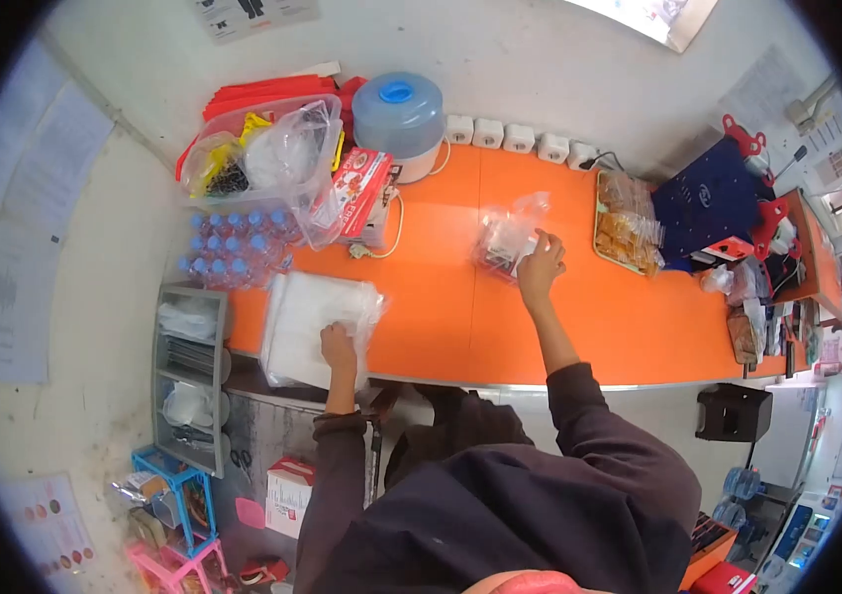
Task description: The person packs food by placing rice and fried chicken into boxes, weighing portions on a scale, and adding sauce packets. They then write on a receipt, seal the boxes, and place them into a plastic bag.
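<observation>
My left hand (339, 346) rests with curled fingers on a flat pile of white plastic bags (307, 317) near the table's front edge, its fingertips pinching at the top of the pile. Farther right, my right hand (542, 263) grips the right side of a clear plastic bag (502, 238). Small dark and white items show through that bag, too blurred to name. Its crumpled open end points toward the back of the orange table (421, 317).
Bottled water (233, 247), a clear plastic bin (287, 148) and a blue water jug (398, 114) stand at the left. White sockets (518, 138) line the wall. A tray of yellowish packets (629, 223) and a dark blue box (706, 203) occupy the right. Grey drawers (190, 381) stand left.
</observation>
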The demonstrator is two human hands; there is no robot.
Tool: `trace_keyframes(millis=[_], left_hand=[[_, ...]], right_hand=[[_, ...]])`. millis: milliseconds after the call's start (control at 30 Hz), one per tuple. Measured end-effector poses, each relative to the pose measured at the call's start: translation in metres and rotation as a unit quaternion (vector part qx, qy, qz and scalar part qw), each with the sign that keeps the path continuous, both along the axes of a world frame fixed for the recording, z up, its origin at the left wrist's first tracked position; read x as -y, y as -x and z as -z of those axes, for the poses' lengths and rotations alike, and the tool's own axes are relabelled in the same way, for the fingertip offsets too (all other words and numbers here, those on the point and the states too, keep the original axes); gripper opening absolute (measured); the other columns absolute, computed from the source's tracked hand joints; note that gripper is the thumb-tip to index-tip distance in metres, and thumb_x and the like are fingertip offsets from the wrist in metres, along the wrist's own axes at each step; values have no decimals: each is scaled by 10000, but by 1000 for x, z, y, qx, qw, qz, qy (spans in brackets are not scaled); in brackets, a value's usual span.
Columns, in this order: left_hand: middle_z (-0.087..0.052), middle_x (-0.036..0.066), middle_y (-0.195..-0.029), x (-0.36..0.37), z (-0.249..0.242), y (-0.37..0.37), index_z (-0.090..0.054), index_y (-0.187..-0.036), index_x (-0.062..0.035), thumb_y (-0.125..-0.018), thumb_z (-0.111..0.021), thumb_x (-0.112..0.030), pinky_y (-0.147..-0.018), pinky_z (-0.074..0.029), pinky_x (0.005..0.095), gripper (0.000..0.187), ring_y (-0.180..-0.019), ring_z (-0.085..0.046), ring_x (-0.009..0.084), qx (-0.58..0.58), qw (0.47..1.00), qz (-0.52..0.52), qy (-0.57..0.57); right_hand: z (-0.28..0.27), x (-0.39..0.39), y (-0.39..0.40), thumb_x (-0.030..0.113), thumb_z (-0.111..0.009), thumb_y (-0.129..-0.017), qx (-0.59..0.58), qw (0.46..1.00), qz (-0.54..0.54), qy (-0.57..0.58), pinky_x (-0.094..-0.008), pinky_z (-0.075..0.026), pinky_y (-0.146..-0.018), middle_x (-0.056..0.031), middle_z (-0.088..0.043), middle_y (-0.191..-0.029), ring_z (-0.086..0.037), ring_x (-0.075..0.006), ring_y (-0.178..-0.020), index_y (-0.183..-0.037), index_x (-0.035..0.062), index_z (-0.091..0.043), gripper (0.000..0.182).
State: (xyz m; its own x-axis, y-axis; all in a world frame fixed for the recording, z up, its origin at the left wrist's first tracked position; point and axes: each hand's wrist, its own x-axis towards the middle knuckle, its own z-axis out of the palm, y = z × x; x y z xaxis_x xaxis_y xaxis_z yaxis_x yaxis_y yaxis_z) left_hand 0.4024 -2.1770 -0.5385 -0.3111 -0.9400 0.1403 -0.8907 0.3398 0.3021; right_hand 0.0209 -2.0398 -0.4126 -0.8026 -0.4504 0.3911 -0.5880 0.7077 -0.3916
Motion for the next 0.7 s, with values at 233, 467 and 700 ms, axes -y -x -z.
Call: trace_keyframes(millis=[233, 467, 700], left_hand=[[-594, 94, -670, -12, -26, -2, -591, -683, -3, -713, -658, -6, -642, -446, 392, 73, -693, -558, 288, -142, 988, 5, 52], [-573, 6, -742, 15, -75, -40, -612, -761, -34, -746, -647, 36, -675, -425, 244, 79, -747, -519, 121, -535, 790, -220, -205], [-598, 22, -898, -49, -264, 8, -611, -883, -60, -791, -592, 18, -846, -417, 267, 122, -882, -553, 147, -658, 721, 41, -213]], right_hand=[[5, -42, -124, 7, -559, -730, 233, 956, -180, 1, -463, -297, -840, -78, -462, -1119, -426, -255, -1099, -1125, 170, -542, 428], [-16, -24, -185, 73, -566, -774, 377, 817, -409, -155, -472, -362, -830, -75, -516, -1072, -480, -255, -1082, -1042, 126, -606, 276], [-73, 52, -166, 699, -368, -876, 886, 363, -286, 22, -470, -458, -895, -221, -558, -1195, -602, -302, -980, -1306, 83, -444, 755]])
